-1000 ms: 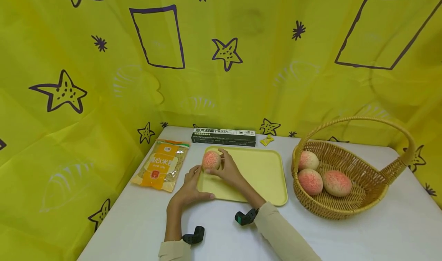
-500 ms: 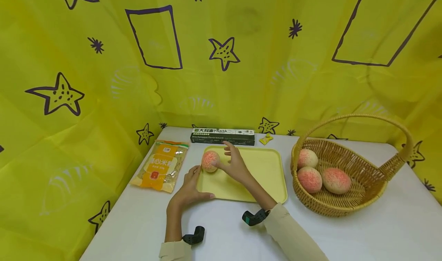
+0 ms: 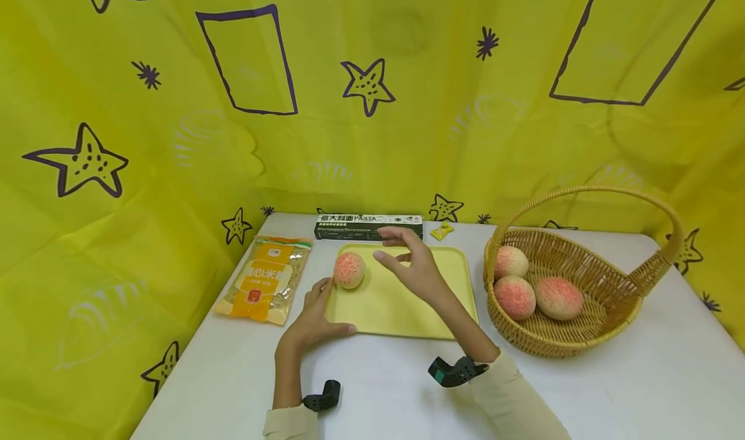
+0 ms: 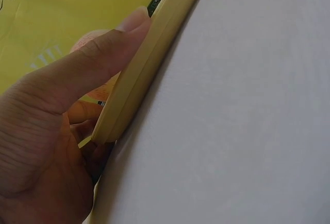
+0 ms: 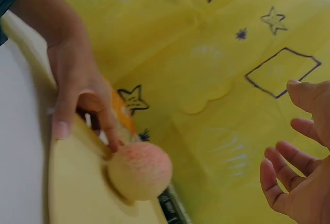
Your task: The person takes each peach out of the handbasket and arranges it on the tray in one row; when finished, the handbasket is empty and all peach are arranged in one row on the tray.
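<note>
A pink-speckled cream peach (image 3: 349, 270) sits at the far left corner of a pale yellow tray (image 3: 401, 304). My left hand (image 3: 314, 323) holds the tray's near left corner, thumb along the front rim and fingers at the left side. The left wrist view shows that thumb (image 4: 98, 54) against the rim, with the peach partly hidden behind it. My right hand (image 3: 420, 270) hovers over the tray, right of the peach, fingers loosely bent and holding nothing. In the right wrist view, that right hand (image 5: 304, 157) is apart from the peach (image 5: 140, 171).
On the right a wicker basket (image 3: 611, 333) with a tall handle holds three peaches (image 3: 559, 297). A bag of grain-like food (image 3: 264, 281) lies left of the tray. Behind it are a dark green pasta box (image 3: 349, 230) and a small yellow packet (image 3: 442, 231).
My right hand has let go of the peach and drawn away to the right, its fingers spreading. The peach stays on the tray. My left hand keeps its place at the tray's corner.
</note>
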`<state>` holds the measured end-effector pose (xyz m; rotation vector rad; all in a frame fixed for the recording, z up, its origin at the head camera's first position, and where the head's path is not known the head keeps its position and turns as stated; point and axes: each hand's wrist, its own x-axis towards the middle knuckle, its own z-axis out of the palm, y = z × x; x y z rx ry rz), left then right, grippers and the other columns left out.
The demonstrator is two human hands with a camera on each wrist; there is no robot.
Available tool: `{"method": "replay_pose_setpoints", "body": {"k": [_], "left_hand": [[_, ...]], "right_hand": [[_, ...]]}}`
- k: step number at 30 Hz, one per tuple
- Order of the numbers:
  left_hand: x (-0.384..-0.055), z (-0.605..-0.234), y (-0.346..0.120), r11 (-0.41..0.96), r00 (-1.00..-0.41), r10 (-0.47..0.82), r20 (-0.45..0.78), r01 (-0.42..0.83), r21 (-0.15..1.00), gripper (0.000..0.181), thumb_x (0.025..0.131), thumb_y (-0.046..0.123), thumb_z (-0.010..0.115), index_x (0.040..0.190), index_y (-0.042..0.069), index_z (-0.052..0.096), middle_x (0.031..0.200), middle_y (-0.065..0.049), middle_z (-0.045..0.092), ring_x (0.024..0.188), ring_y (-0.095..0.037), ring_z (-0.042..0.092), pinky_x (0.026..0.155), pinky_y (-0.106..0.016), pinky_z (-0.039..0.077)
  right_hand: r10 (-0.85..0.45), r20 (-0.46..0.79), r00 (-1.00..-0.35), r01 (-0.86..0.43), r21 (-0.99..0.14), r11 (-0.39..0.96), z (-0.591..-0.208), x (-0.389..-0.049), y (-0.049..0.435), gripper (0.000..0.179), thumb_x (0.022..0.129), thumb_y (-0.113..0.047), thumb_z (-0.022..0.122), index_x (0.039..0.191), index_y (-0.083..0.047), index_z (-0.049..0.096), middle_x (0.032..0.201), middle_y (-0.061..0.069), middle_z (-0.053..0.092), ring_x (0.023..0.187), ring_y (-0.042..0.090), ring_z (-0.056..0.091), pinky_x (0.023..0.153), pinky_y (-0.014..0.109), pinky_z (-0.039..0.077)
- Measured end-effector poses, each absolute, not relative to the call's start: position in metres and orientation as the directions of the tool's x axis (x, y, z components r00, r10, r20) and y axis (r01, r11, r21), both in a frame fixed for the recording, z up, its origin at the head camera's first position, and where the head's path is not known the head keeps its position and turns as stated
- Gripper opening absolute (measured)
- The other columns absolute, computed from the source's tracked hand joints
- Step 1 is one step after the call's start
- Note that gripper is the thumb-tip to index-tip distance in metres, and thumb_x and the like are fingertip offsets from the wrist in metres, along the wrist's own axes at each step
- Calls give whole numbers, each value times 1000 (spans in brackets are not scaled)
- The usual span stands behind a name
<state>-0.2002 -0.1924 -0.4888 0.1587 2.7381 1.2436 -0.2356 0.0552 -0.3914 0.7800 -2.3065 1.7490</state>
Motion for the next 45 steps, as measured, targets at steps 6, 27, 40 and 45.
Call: {"method": "replay_pose_setpoints", "body": {"k": [6, 27, 40, 45], "left_hand": [[-201, -488, -193, 647, -988, 140, -71, 36, 761, 119, 63, 51, 87, 157, 17, 22, 161, -6, 18, 148, -30, 14, 117, -59, 22], [-202, -487, -192, 643, -986, 154, -65, 50, 764, 117, 64, 45, 87, 157, 17, 22, 161, -8, 17, 147, -31, 14, 117, -59, 20], [-203, -491, -193, 649, -985, 156, -75, 45, 760, 119, 64, 49, 86, 157, 16, 20, 161, -8, 16, 147, -31, 14, 117, -59, 21], [-201, -490, -192, 645, -985, 156, -78, 42, 763, 118, 64, 48, 87, 157, 16, 21, 161, -9, 17, 147, -31, 15, 117, -60, 20]], "right_hand": [[-326, 417, -848, -478, -869, 132, -367, -218, 80, 32, 95, -12, 63, 126, -8, 59, 123, 12, 62, 111, 22, 60, 84, 36, 52], [-488, 430, -760, -527, -847, 76, -370, -204, 218, 27, 94, 9, 53, 121, 9, 56, 115, 5, 64, 105, 12, 64, 84, 22, 55], [-493, 337, -802, -474, -862, 182, -371, -218, 276, 34, 94, 8, 54, 127, 11, 50, 118, 14, 61, 108, 13, 62, 89, 18, 52], [-491, 256, -833, -426, -863, 272, -371, -229, 288, 36, 96, 1, 56, 131, 7, 50, 121, 11, 61, 107, 10, 61, 87, 19, 52]]}}
